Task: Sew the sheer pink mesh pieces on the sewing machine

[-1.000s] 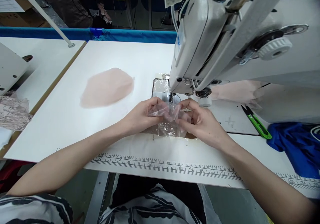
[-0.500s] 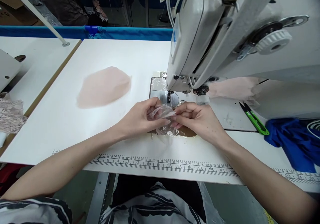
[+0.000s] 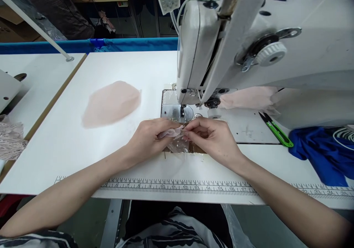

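My left hand (image 3: pixel 148 139) is closed round a small bunch of sheer, pale fabric (image 3: pixel 170 133) just in front of the sewing machine's needle area (image 3: pixel 182 110). My right hand (image 3: pixel 214 139) pinches the right edge of that same fabric, its thumb and forefinger together. The two hands are close, with the fabric between them. Under the fingers lies a brown patch covered with clear film (image 3: pixel 179 146). A flat piece of pale pink sheer fabric (image 3: pixel 112 104) lies on the white table to the left.
The sewing machine (image 3: pixel 193 48) rises at centre right. Pink fabric (image 3: pixel 251 97) lies beneath its arm. Green snips (image 3: pixel 279 133) and blue cloth (image 3: pixel 320 152) are at the right. A ruler strip (image 3: pixel 177 186) runs along the front edge. Another person (image 3: pixel 63 8) is at the back left.
The fabric between my hands is gathered more tightly into my left hand, whose fingers have closed further. The whole view has shifted slightly, with the machine appearing further left.
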`<state>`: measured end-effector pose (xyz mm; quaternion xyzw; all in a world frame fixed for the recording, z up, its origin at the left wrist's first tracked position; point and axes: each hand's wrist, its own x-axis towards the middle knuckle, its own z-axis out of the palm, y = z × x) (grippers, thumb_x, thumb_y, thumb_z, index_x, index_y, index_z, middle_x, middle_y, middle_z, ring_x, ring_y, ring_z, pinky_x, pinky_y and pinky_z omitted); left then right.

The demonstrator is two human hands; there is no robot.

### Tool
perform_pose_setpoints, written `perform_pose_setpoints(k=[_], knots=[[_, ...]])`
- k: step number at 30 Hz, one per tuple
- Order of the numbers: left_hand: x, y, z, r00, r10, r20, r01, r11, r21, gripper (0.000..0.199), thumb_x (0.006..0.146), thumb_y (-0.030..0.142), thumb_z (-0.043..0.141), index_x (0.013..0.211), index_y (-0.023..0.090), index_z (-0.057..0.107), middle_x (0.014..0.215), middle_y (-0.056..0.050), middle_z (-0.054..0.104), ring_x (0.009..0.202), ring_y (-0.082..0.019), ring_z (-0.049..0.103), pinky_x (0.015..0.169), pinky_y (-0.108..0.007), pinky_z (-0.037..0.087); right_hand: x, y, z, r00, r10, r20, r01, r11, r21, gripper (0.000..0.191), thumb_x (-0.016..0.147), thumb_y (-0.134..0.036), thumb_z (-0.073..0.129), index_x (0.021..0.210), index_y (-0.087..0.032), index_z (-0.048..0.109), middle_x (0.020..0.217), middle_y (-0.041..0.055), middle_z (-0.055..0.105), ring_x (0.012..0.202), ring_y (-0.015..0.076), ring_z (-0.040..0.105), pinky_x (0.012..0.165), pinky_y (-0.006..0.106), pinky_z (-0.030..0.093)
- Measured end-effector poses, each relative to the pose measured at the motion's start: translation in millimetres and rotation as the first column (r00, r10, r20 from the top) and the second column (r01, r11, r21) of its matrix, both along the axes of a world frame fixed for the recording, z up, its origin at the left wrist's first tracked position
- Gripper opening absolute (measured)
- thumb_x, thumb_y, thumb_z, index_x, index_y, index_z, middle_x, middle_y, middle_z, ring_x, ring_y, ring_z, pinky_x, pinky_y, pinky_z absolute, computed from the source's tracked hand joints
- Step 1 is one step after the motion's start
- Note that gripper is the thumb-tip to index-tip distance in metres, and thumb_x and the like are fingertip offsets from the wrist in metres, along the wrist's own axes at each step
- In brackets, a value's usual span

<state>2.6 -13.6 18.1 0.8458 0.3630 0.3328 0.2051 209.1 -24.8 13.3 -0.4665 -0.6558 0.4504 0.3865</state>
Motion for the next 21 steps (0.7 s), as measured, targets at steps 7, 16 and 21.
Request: perform_pose_setpoints(k=[7,16,21], knots=[[-1.1,1.4,-2.4,1.000,-0.018,0.024,0.016,0.997,0.077,0.023,0.089,0.007,0.055,0.101,0.019,0.071,0.067,0.003,0.062,0.054,-0.006,0.050,0.051,-0.017,0.040,-0.6,-3.2,4.5,0.997,0.017,0.073,-0.030,0.983,0.178,0.006,0.088,-0.020,0.063,0.083,-0.022,0.067,0.075,-0.0019,0.068,0.065,0.0108,0.065,0.058,0.022,0.054],[2.4,-0.7,-1.8,0.998,0.056,0.025,-0.056,0.998,0.011,0.012,0.088,0.012,0.063,0.093,0.018,0.071,0.070,0.002,0.069,0.054,-0.006,0.054,0.050,-0.017,0.039,-0.4,-5.5,3.2,0.996,0.016,0.091,-0.044,0.948,0.316,0.007,0.090,-0.018,0.061,0.090,-0.021,0.067,0.081,-0.0019,0.070,0.066,0.0093,0.065,0.061,0.022,0.056],[2.7,-0.5,-2.4,0.998,0.050,0.038,-0.050,0.999,-0.013,0.007,0.089,0.016,0.064,0.090,0.018,0.071,0.071,0.002,0.071,0.055,-0.006,0.057,0.050,-0.016,0.040,-0.5,-5.4,0.6,0.995,0.018,0.102,-0.051,0.944,0.326,0.008,0.091,-0.018,0.060,0.094,-0.021,0.067,0.084,-0.0011,0.072,0.067,0.0096,0.065,0.057,0.021,0.055]])
